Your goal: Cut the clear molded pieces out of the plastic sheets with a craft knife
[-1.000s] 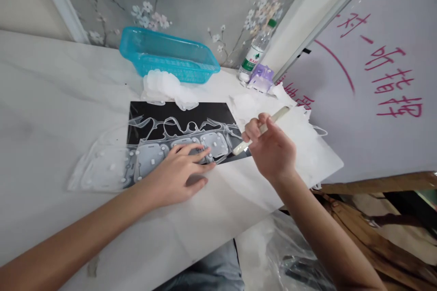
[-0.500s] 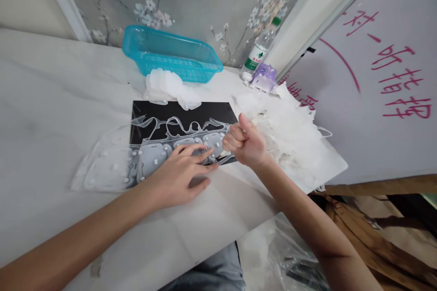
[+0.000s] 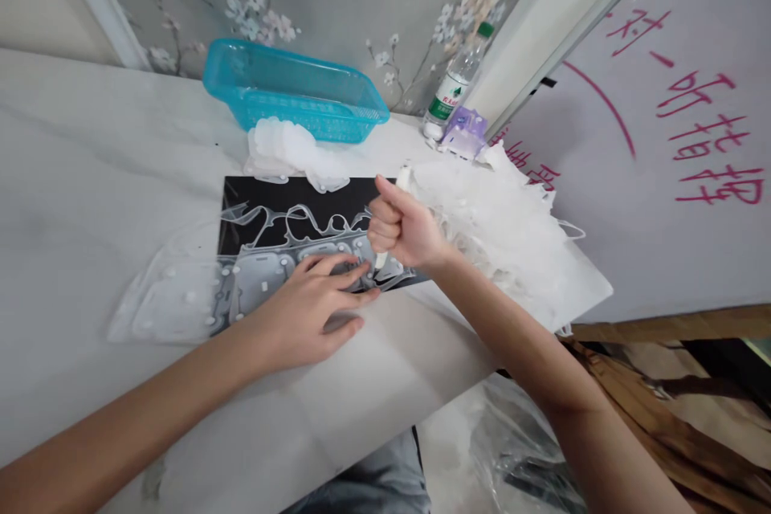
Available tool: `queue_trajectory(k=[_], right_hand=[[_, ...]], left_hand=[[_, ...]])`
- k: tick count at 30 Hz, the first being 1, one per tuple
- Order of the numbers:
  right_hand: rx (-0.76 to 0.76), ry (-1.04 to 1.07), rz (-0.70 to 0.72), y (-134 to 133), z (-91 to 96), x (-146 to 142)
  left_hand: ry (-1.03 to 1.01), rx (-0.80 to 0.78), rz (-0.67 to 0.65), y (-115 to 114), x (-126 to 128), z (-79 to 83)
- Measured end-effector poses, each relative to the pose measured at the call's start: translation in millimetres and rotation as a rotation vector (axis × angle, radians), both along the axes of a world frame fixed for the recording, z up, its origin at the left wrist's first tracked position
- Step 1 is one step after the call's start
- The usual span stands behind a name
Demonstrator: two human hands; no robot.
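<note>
My left hand point(image 3: 313, 301) lies flat with fingers spread on a translucent silicone sheet point(image 3: 181, 301) of moulded pads, pressing it onto a black cutting mat point(image 3: 289, 197). My right hand point(image 3: 402, 229) is a fist around a cream-handled craft knife point(image 3: 381, 259), held nearly upright, its tip down on the sheet just right of my left fingertips. Thin trimmed strips of silicone point(image 3: 301, 221) curl over the mat behind the sheet.
A pile of white silicone offcuts point(image 3: 499, 229) lies right of the mat, a smaller heap point(image 3: 289, 152) behind it. A blue plastic basket point(image 3: 295, 92), a water bottle point(image 3: 454, 84) and a small purple object point(image 3: 463, 135) stand at the back. A white board point(image 3: 662, 161) with red writing leans on the right.
My right hand has turned the knife from a slanted pen grip to an upright fist grip and moved left toward my left fingertips. The left hand has stayed put.
</note>
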State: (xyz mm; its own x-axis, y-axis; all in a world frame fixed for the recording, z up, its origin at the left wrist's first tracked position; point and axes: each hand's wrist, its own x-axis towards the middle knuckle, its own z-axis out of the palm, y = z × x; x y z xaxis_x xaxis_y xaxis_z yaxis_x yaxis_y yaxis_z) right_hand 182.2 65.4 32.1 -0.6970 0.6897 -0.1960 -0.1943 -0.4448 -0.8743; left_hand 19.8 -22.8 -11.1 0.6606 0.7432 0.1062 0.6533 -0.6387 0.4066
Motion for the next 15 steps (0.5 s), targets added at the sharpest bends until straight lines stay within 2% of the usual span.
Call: queue_trajectory(k=[5,11,15], right_hand=[[-0.203,0.051,-0.006,23,-10.5,2],[-0.369,0.162,-0.14,26,-28.6,5],[-0.431,0.233,-0.066,27,-33.7,6]], left_hand=[[-0.009,0.0,-0.014,2,-2,-1.4],[-0.002,0.005,-0.007,2,-3,1.0],[0.025,0.016,0.018,2,-1,5.6]])
